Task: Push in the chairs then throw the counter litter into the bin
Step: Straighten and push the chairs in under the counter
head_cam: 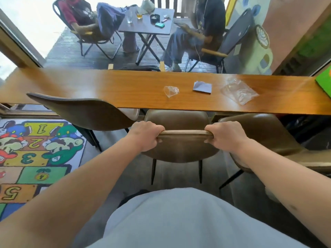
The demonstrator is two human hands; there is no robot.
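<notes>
Left hand (146,136) and right hand (224,136), fingers closed over the middle chair (180,149) back's top edge, seat partly under the surface (107,86) edge, flanking chairs close beside

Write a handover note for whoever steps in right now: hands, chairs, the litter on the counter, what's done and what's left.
Left hand and right hand: both gripping the middle chair by its backrest top.
Middle chair's seat is partly under the counter.
Left chair and right chair sit angled, not pushed in.
Litter untouched on the counter: small clear wrapper, folded paper, large clear wrapper.
No bin in view.
</notes>
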